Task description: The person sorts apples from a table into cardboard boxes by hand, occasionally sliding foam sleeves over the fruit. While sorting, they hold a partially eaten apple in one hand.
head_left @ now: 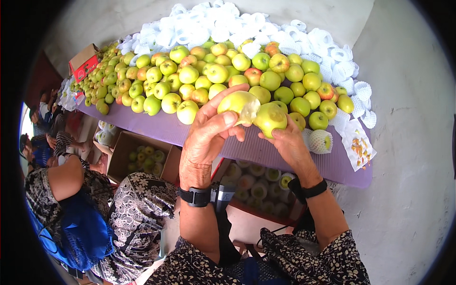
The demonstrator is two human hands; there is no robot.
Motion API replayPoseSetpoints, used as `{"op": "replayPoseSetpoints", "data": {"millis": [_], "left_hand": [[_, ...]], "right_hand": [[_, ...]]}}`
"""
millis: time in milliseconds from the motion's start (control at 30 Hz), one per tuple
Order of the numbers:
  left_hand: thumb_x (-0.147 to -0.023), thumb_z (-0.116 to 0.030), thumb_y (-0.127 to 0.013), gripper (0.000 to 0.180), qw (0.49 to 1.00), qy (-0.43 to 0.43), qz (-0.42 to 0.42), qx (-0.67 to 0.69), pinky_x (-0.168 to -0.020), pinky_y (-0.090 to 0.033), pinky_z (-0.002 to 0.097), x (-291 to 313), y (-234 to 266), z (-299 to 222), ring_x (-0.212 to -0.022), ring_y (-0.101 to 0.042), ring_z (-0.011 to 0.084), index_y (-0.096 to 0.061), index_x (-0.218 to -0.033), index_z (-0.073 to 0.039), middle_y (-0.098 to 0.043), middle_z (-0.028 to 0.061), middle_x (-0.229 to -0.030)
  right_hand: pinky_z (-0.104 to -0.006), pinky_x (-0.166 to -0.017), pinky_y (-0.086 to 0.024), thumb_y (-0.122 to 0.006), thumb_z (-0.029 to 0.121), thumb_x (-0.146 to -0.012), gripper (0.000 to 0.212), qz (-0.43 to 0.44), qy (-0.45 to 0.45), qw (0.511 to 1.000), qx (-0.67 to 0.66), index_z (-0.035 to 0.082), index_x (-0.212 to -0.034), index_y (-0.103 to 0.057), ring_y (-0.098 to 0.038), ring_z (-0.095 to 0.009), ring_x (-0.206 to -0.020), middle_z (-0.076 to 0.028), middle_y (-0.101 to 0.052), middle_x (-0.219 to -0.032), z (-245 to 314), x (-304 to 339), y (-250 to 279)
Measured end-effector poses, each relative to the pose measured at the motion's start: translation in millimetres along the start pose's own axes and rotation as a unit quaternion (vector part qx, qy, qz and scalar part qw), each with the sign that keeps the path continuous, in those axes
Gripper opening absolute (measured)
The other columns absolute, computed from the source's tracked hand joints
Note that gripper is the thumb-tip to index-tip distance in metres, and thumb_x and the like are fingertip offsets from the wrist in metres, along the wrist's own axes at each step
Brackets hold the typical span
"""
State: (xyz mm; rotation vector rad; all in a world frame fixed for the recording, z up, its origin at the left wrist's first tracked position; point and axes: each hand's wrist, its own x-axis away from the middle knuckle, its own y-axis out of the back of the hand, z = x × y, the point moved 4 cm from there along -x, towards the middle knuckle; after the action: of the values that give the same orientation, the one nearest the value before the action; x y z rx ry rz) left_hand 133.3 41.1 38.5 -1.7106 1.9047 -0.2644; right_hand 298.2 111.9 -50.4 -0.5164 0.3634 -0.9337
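Note:
Above the near edge of the table I hold two yellow-green apples side by side. My left hand (206,130) grips the left apple (235,105) between thumb and fingers. A pale, glossy patch shows on that apple's right end; I cannot tell whether it is bare flesh or clear film. My right hand (290,145) holds the right apple (270,119) from below, and a brownish mark shows on its skin. The two apples are close together, perhaps touching. Just beyond them lies a large heap of loose apples (187,75), mostly yellow-green, some blushed red.
White foam net sleeves (190,26) are piled behind the heap. The table has a purple cover (156,128). A sleeved apple (320,141) and a paper with orange-brown bits (357,147) lie at right. Below are a cardboard box (122,156) and a crate of sleeved apples (259,190). People (71,204) sit at left.

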Motion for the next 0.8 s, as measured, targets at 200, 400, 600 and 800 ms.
{"op": "replayPoseSetpoints", "data": {"millis": [200,400,600,800], "left_hand": [[-0.065,-0.038,-0.075,0.08,0.999,-0.011,0.007,-0.046,-0.049,-0.042,0.023,4,-3,6,-0.075,-0.058,0.0151,-0.044,-0.123,0.009,-0.059,0.0134,-0.098],[-0.06,-0.042,-0.078,0.087,0.999,-0.007,0.026,0.034,-0.045,-0.045,0.0231,9,-32,5,-0.065,-0.058,0.0158,-0.042,-0.118,0.011,-0.058,0.0132,-0.093],[-0.058,-0.051,-0.08,0.089,0.99,-0.065,0.117,0.046,-0.064,-0.048,0.0305,62,-74,-30,-0.076,-0.058,0.0229,-0.045,-0.109,0.013,-0.057,0.0199,-0.089],[-0.068,-0.033,-0.081,0.074,0.788,-0.467,0.395,0.075,-0.056,-0.052,0.0319,76,-124,-55,-0.072,-0.063,0.0273,-0.049,-0.109,0.019,-0.06,0.0259,-0.09]], "right_hand": [[-0.0446,-0.087,-0.049,-0.063,0.002,-0.073,0.062,-0.006,-0.004,1.0,-0.016,-0.002,-0.128,-0.035,-0.051,-0.026,-0.111,-0.014,-0.048,-0.122,-2,5,8],[-0.0455,-0.086,-0.049,-0.062,0.0,-0.072,0.062,0.006,0.002,1.0,-0.004,-0.002,-0.128,-0.036,-0.052,-0.026,-0.111,-0.014,-0.049,-0.122,1,4,19],[-0.0525,-0.09,-0.046,-0.06,0.0,-0.073,0.063,0.056,0.01,0.997,-0.057,0.004,-0.131,-0.036,-0.049,-0.03,-0.116,-0.014,-0.047,-0.126,-31,2,20],[-0.0536,-0.09,-0.044,-0.059,0.005,-0.073,0.073,0.048,0.04,0.997,-0.043,0.007,-0.139,-0.027,-0.047,-0.034,-0.117,-0.014,-0.043,-0.131,-12,30,47]]}}
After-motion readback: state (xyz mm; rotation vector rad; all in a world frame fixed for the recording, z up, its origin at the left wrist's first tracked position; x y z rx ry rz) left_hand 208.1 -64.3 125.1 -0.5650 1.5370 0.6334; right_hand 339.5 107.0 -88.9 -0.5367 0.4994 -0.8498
